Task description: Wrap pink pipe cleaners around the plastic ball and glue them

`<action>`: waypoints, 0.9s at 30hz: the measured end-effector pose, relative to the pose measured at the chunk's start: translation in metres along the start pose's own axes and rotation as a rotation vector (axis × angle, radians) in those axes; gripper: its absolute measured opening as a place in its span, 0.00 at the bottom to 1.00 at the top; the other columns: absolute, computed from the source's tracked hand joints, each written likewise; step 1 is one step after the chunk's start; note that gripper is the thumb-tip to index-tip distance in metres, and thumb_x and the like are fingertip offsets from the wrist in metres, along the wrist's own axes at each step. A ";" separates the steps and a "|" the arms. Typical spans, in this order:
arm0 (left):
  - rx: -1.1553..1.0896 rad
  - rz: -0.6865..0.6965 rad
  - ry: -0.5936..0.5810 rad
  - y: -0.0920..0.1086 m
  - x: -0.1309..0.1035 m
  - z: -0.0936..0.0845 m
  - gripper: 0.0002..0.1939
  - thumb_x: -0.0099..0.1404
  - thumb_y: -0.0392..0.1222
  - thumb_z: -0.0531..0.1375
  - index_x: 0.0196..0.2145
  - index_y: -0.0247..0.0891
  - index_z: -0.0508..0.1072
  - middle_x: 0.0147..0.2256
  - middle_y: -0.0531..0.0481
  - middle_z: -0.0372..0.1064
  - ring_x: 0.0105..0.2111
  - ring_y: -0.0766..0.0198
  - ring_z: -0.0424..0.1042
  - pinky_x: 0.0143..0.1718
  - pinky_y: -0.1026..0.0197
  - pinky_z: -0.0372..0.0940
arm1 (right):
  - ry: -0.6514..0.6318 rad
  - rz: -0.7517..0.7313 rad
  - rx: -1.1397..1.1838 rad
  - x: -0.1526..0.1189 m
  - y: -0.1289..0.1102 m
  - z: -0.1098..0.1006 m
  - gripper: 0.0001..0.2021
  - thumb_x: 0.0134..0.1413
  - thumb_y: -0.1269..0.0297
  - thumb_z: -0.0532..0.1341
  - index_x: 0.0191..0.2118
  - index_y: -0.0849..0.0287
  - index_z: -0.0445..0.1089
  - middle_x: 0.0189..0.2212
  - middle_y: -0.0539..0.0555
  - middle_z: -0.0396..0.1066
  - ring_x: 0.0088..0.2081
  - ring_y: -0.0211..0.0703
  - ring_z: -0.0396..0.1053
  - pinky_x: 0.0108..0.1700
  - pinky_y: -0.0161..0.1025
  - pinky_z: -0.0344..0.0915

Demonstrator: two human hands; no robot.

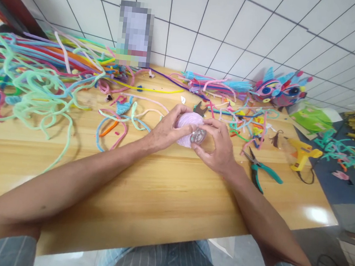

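A lilac ball (190, 119), wound from fuzzy strands like pipe cleaner, is held just above the middle of the wooden table. My left hand (167, 128) wraps its left side, thumb lying across the front. On the ball's right side is a round, shiny grey-clear piece (198, 135). The fingers and thumb of my right hand (218, 148) close round this piece at its edges, pressed against the ball. Whether the piece is fixed to the ball cannot be told. Behind the ball a small dark brown forked piece (200, 109) shows.
Tangled pipe cleaners (42, 89) cover the table's left side. Teal-handled pliers (261, 169) and a yellow glue gun (303, 154) lie at the right. A pipe-cleaner bundle (220, 84) and colourful figures with big eyes (278, 90) sit along the tiled wall (189, 24).
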State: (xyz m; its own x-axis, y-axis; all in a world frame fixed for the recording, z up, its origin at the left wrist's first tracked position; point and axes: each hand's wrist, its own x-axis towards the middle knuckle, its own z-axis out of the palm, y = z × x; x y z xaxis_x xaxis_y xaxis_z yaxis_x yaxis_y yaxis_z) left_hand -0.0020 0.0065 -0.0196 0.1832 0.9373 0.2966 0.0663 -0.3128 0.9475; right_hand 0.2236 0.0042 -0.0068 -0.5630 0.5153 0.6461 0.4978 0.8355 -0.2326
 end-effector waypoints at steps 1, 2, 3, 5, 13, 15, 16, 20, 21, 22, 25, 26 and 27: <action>-0.001 -0.001 0.002 0.000 0.000 0.000 0.24 0.67 0.54 0.66 0.54 0.41 0.68 0.52 0.46 0.74 0.53 0.55 0.75 0.55 0.54 0.71 | 0.005 0.006 0.001 0.000 0.000 0.001 0.30 0.63 0.59 0.70 0.67 0.45 0.63 0.59 0.61 0.72 0.60 0.62 0.74 0.59 0.65 0.74; -0.002 -0.002 0.002 0.000 0.000 0.000 0.23 0.67 0.53 0.66 0.54 0.41 0.68 0.52 0.46 0.74 0.53 0.55 0.75 0.56 0.54 0.71 | 0.014 0.011 0.005 -0.001 0.000 0.002 0.30 0.62 0.59 0.70 0.67 0.45 0.64 0.59 0.61 0.72 0.60 0.62 0.74 0.60 0.66 0.74; -0.001 -0.003 0.001 0.000 -0.001 0.000 0.23 0.67 0.53 0.66 0.54 0.41 0.68 0.52 0.46 0.74 0.53 0.55 0.75 0.56 0.54 0.71 | 0.024 0.014 0.009 -0.001 0.000 0.002 0.29 0.62 0.59 0.70 0.66 0.45 0.64 0.59 0.61 0.72 0.60 0.61 0.74 0.60 0.66 0.74; 0.007 -0.003 -0.009 0.001 -0.001 0.000 0.22 0.68 0.52 0.65 0.55 0.42 0.68 0.53 0.46 0.74 0.54 0.55 0.75 0.56 0.54 0.71 | 0.041 0.016 0.014 -0.001 -0.001 0.004 0.29 0.62 0.61 0.70 0.66 0.45 0.65 0.59 0.61 0.72 0.59 0.61 0.74 0.60 0.65 0.73; 0.058 -0.010 -0.105 0.004 -0.003 -0.006 0.24 0.72 0.52 0.58 0.60 0.39 0.65 0.58 0.42 0.71 0.59 0.49 0.71 0.63 0.48 0.69 | 0.064 0.044 -0.014 0.000 -0.008 0.006 0.28 0.60 0.63 0.70 0.64 0.48 0.66 0.57 0.61 0.71 0.59 0.61 0.73 0.59 0.64 0.74; 0.052 -0.003 -0.151 0.002 -0.003 -0.008 0.30 0.69 0.53 0.61 0.64 0.38 0.63 0.61 0.40 0.69 0.62 0.46 0.70 0.65 0.45 0.68 | 0.070 0.055 -0.010 0.000 -0.008 0.005 0.28 0.60 0.64 0.71 0.64 0.49 0.66 0.57 0.62 0.71 0.58 0.61 0.73 0.59 0.63 0.73; 0.050 0.004 -0.170 0.001 -0.003 -0.009 0.34 0.67 0.53 0.63 0.65 0.38 0.62 0.63 0.38 0.68 0.63 0.45 0.70 0.66 0.44 0.67 | 0.070 0.059 -0.009 -0.001 -0.008 0.004 0.28 0.59 0.64 0.71 0.63 0.49 0.66 0.57 0.62 0.71 0.58 0.61 0.73 0.59 0.63 0.73; 0.080 0.048 -0.196 -0.010 -0.003 -0.010 0.41 0.63 0.52 0.67 0.68 0.39 0.60 0.68 0.35 0.63 0.67 0.42 0.67 0.70 0.41 0.63 | 0.067 0.066 -0.014 -0.002 -0.006 0.004 0.29 0.59 0.64 0.71 0.64 0.48 0.66 0.57 0.62 0.72 0.58 0.62 0.73 0.59 0.63 0.73; 0.097 0.062 -0.188 -0.012 -0.003 -0.010 0.41 0.63 0.52 0.67 0.69 0.39 0.60 0.69 0.35 0.63 0.68 0.41 0.66 0.72 0.41 0.62 | 0.067 0.067 -0.016 -0.002 -0.006 0.004 0.29 0.59 0.64 0.71 0.64 0.48 0.66 0.57 0.62 0.72 0.59 0.62 0.73 0.59 0.63 0.73; 0.112 0.073 -0.179 -0.015 -0.003 -0.009 0.41 0.63 0.51 0.67 0.69 0.40 0.59 0.69 0.36 0.63 0.68 0.42 0.65 0.72 0.41 0.61 | 0.067 0.068 -0.017 -0.002 -0.006 0.004 0.29 0.59 0.64 0.71 0.64 0.48 0.66 0.57 0.61 0.72 0.59 0.62 0.73 0.59 0.63 0.73; 0.146 0.100 -0.155 -0.019 -0.004 -0.007 0.40 0.63 0.47 0.66 0.70 0.41 0.59 0.69 0.37 0.63 0.69 0.43 0.65 0.72 0.41 0.61 | 0.071 0.062 -0.018 -0.002 -0.005 0.004 0.29 0.59 0.64 0.71 0.64 0.47 0.66 0.57 0.61 0.72 0.59 0.61 0.73 0.59 0.62 0.74; 0.154 0.108 -0.149 -0.019 -0.005 -0.006 0.40 0.63 0.46 0.66 0.70 0.41 0.59 0.69 0.37 0.63 0.69 0.43 0.65 0.72 0.41 0.61 | 0.075 0.058 -0.020 -0.002 -0.006 0.004 0.29 0.59 0.64 0.71 0.64 0.48 0.66 0.57 0.61 0.72 0.59 0.61 0.73 0.59 0.62 0.74; 0.161 0.115 -0.143 -0.019 -0.005 -0.006 0.39 0.64 0.46 0.65 0.70 0.40 0.59 0.69 0.37 0.63 0.69 0.44 0.65 0.72 0.42 0.61 | 0.079 0.053 -0.024 -0.001 -0.006 0.004 0.29 0.59 0.65 0.71 0.64 0.48 0.66 0.57 0.61 0.72 0.58 0.61 0.73 0.59 0.62 0.74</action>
State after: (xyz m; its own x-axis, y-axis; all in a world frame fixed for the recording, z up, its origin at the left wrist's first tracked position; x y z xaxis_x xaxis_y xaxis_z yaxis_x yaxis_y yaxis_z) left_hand -0.0098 0.0083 -0.0382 0.3353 0.8660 0.3709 0.1898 -0.4477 0.8738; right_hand 0.2185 -0.0008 -0.0094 -0.4821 0.5416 0.6886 0.5416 0.8021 -0.2517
